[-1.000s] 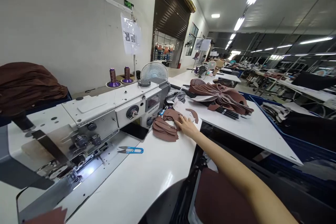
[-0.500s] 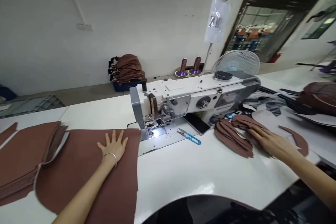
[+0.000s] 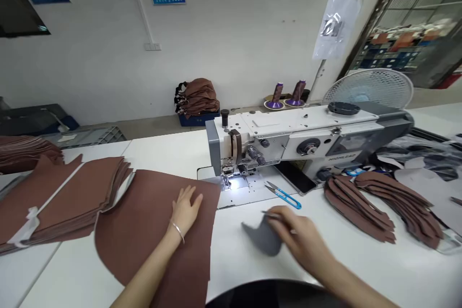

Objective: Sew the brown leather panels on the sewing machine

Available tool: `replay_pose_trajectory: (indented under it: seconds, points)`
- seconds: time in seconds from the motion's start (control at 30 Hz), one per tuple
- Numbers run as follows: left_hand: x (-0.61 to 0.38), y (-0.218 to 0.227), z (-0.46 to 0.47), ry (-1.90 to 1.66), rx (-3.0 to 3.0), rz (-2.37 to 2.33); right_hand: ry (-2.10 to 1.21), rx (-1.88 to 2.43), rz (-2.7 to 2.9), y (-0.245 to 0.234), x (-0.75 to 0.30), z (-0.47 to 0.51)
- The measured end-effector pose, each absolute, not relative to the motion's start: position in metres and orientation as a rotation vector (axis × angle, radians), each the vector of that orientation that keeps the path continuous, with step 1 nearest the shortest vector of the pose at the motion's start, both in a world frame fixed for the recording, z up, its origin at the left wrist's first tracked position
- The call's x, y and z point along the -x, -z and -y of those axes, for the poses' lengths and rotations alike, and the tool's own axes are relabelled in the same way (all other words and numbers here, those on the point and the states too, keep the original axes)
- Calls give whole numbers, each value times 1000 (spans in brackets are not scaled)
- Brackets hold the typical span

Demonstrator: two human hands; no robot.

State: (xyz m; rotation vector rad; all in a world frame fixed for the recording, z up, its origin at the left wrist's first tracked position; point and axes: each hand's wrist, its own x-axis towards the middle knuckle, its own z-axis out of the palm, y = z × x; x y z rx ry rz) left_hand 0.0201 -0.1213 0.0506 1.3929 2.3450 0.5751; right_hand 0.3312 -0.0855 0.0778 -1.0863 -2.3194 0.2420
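My left hand, with a bracelet at the wrist, lies flat on a large brown leather-like panel just left of the sewing machine's needle area. Pinched in my right hand is a small curved leather piece, its grey side showing and blurred by motion. That piece hangs above the white table, right of the panel. The sewing machine stands behind both hands, its lamp lit by the presser foot. Blue thread snips lie between the machine bed and my right hand.
Curved brown pieces lie in two fanned piles on the right. A dark phone rests under the machine arm. At left sits a stack of brown panels with a white strip. Thread cones and a fan stand behind.
My right hand has moved left from the curved pieces, bringing one along. My left hand stays on the panel, its fingers closer together. The view has swung left.
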Motion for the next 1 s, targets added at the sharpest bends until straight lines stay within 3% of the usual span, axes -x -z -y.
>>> replay_pose_trajectory:
  seconds: [0.1,0.2,0.37,0.43,0.5,0.6,0.7,0.8,1.0]
  points:
    - [-29,-69,152,-1109,-1513,-2186,-966,926,2316,-63,-241,91]
    - [-28,-75,175,-1172,-1631,-2098,-1019,872,2420,-50,-183,76]
    - [-25,-56,167,-198,-1862,-2096,-764,752,2589,-42,-175,72]
    - [-29,-53,157,80,-1900,-2099,-612,521,2724,-43,-186,84]
    - [-35,-56,146,217,-1928,-2104,-249,151,2823,-41,-193,99]
    - [-37,-62,133,324,-1977,-2106,359,-223,2744,-34,-191,112]
    - [-28,-59,121,311,-2010,-2122,579,-158,2687,-23,-176,113]
    - [-13,-49,112,152,-1998,-2109,596,55,2709,-14,-159,110]
    - [-4,-41,96,32,-2138,-1974,227,265,2790,-12,-159,90]
